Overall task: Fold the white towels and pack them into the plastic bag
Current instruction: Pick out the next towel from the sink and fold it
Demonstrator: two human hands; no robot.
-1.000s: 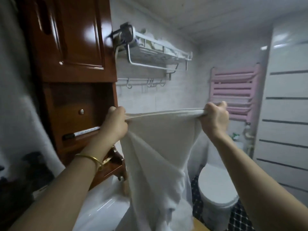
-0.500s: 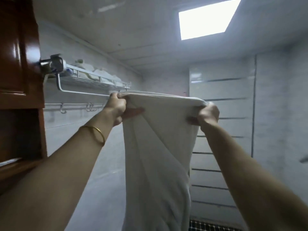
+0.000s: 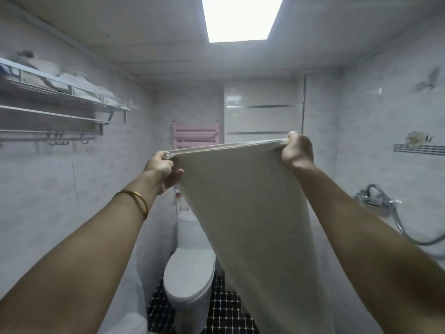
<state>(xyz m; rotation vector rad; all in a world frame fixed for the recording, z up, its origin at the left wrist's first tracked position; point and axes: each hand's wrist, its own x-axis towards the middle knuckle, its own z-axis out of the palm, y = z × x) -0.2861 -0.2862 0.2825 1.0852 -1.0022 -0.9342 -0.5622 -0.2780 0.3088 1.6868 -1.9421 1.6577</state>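
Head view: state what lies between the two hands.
In the head view, the white towel spans that stretch: its top edge runs from the left hand to the right hand, each gripping a corner.

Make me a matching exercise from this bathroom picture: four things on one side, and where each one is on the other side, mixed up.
Things:
1. white towel
2. toilet
3. pink rack
4. metal shelf

Places:
A. high on the left wall
B. low down, on the dark tiled floor
C. gripped at its top corners by the left hand and the right hand
D. on the far wall, above the toilet

Pairs: 1-C, 2-B, 3-D, 4-A
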